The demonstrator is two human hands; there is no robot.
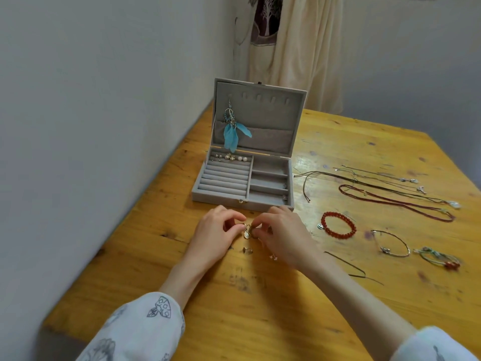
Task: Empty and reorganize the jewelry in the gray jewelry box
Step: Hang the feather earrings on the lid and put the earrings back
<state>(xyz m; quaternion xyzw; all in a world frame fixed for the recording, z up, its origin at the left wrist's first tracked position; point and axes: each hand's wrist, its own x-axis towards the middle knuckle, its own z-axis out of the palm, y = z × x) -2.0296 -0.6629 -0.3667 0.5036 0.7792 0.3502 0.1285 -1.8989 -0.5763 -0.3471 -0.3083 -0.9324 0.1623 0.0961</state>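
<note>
Fingers of 2 hands around pearl earring

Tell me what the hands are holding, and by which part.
Both the left hand and right hand pinch a small drop earring at its top; the pale drop hangs free.

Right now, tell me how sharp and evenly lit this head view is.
Head view: soft, even indoor light, with mild glare on the table right of the jewelry box; wide-angle bending curves the table edges and left wall; overall softness blurs the small earring pinched between the left hand and right hand, and the box's studs are indistinct.
</note>
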